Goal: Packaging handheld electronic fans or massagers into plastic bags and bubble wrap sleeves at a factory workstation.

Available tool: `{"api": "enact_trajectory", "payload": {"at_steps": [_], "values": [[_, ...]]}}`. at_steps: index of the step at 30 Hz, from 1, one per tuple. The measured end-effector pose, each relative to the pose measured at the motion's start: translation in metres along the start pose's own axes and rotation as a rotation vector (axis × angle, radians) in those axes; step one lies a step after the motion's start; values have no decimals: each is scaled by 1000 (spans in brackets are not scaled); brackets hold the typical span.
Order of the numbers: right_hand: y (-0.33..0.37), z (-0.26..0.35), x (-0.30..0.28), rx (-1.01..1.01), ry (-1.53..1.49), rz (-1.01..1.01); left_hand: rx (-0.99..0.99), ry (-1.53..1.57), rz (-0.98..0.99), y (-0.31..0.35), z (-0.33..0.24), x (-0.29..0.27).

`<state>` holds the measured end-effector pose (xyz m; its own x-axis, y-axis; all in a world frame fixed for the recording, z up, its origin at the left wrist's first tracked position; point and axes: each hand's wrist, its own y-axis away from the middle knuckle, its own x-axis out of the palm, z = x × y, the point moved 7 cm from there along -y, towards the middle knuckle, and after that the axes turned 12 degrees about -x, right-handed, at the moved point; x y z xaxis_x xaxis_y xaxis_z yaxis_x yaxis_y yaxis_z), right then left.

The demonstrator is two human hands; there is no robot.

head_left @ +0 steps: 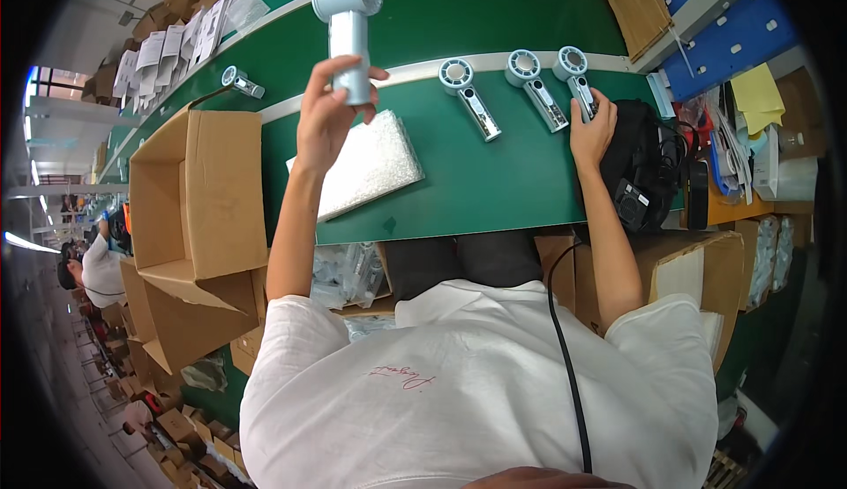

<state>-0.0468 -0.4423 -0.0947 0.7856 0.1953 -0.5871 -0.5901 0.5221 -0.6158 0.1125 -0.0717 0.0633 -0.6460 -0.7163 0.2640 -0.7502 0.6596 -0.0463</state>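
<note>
My left hand [325, 123] is raised over the green table and grips the lower handle of a light blue handheld fan [348, 26], its round head up. On the right, my right hand [593, 132] has its fingers around the handle of another handheld fan [572, 64], which lies on the table. Beside it lie two more fans of the same kind, a middle one [535, 88] and a left one [468, 97], with round grilles and shiny handles. Below my left hand rests a white stack of bubble-wrap sheets [371, 171], partly covered by my forearm.
An open cardboard box [225, 194] stands at the table's left edge. Beyond it lies one more fan [243, 82]. A black bag [631, 167] with cables sits right of my right hand. Bagged items [344, 273] show under the front edge. People work at far left.
</note>
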Motion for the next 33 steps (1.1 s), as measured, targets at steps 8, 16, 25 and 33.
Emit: {"api": "enact_trajectory", "payload": {"at_steps": [8, 16, 25, 33], "values": [[-5, -5, 2, 28, -6, -1, 125, -863, -192, 41, 12, 62], [2, 33, -27, -22, 63, -199, 45, -1196, -318, 9, 83, 72], [37, 171, 36, -295, -464, 421, -17, -1402, -404, 6, 124, 66], [36, 127, 81, -230, -160, 605, 84, -1355, -618, 56, 63, 50]]}}
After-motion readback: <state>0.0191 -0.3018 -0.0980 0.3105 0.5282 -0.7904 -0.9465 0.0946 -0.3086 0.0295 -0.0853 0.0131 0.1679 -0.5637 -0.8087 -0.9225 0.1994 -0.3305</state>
